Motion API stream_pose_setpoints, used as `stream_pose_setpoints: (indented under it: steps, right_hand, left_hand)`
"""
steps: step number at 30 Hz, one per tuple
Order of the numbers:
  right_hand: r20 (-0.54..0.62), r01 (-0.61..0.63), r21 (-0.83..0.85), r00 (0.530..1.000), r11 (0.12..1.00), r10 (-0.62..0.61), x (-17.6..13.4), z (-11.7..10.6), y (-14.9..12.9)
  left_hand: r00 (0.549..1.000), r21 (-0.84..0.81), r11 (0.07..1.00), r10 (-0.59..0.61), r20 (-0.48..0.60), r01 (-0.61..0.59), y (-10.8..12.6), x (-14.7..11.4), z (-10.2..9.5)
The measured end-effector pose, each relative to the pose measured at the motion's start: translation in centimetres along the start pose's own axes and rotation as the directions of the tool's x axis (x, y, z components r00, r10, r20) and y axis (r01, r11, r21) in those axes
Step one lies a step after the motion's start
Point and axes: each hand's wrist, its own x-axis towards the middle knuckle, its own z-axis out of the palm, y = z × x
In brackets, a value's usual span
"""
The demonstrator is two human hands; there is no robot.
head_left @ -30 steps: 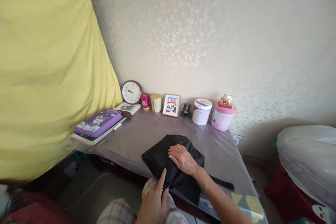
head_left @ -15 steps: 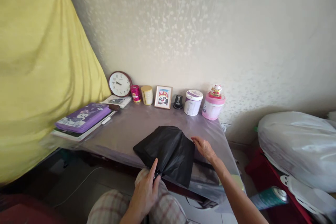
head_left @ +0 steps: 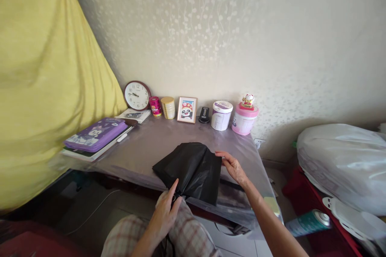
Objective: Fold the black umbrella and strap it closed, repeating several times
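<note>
A black umbrella (head_left: 189, 168), its cloth loosely folded and fanned out, lies over the front edge of the table, above my knees. My left hand (head_left: 165, 213) is closed round its gathered near end, with index finger and thumb on either side of the dark fitting there. At the right-hand edge of the cloth is my right hand (head_left: 232, 166), with the fingertips bent onto a fold and the thumb close beneath. The underside of the umbrella is hidden, as is most of its shaft.
Along the wall stand a clock (head_left: 137, 95), a pink tin (head_left: 155, 107), a cream jar (head_left: 168, 108), a picture frame (head_left: 187, 110) and two tubs. A purple case (head_left: 95, 134) lies left on books. A spray can (head_left: 310, 223) and a bagged bundle (head_left: 343, 164) are right of the table (head_left: 135, 160).
My right hand has moved slightly left and up, its fingertips now over the edge of the umbrella cloth. That side of the cloth has drawn in a little. My left hand keeps its hold.
</note>
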Motion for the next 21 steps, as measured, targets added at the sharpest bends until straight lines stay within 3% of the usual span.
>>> stream_pose_setpoints:
  steps: [3, 6, 13, 21]
  right_hand:
    - [0.063, 0.127, -0.091, 0.991, 0.988, -0.122, -0.4, 0.4, -1.2]
    - [0.162, 0.188, -0.157, 0.973, 0.969, -0.163, -0.8, 0.9, -2.5]
    - [0.245, 0.267, -0.155, 0.943, 0.951, -0.225, -0.6, 2.0, -4.5]
    - [0.228, 0.35, -0.11, 0.92, 0.93, -0.319, 1.0, 3.3, -5.3]
  left_hand:
    - [0.992, -0.115, 0.986, -0.122, 0.034, 0.125, 0.8, -0.3, -0.5]
    - [0.973, -0.23, 0.948, -0.2, 0.115, 0.222, 1.2, -0.4, -1.0]
    - [0.952, -0.484, 0.831, -0.164, 0.258, 0.274, 0.7, 0.1, -1.1]
    - [0.951, -0.504, 0.817, -0.161, 0.265, 0.279, 0.6, 0.1, -1.0]
